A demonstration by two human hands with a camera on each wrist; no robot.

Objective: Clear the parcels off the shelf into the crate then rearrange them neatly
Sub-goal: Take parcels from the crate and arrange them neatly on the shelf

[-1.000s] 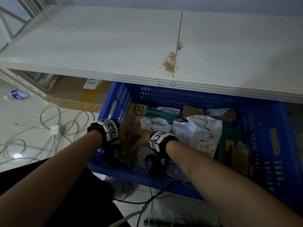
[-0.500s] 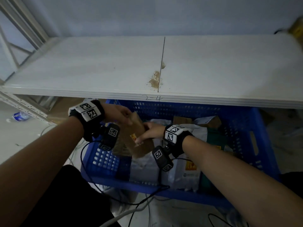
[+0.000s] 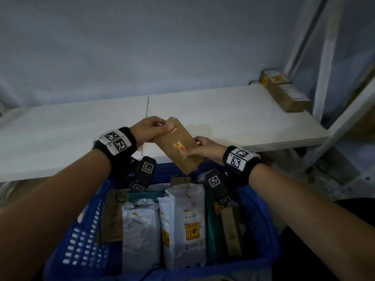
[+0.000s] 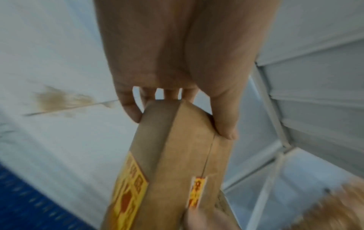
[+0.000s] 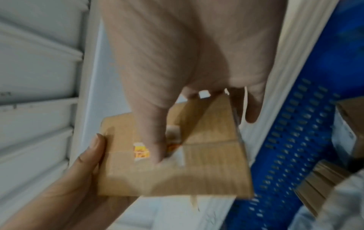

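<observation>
Parcel point(image 3: 179, 145), a flat brown cardboard box with a yellow-and-red sticker, is held at mid-frame above the blue crate point(image 3: 81, 240) and before the white shelf point(image 3: 233, 110). Its upper end is pinched by the left hand point(image 3: 151, 127); its lower right edge is gripped between thumb and curled fingers of the right hand point(image 3: 205, 148). More parcels are seen standing upright in the crate, and another box point(image 3: 284, 90) rests at the shelf's upper-right end.
</observation>
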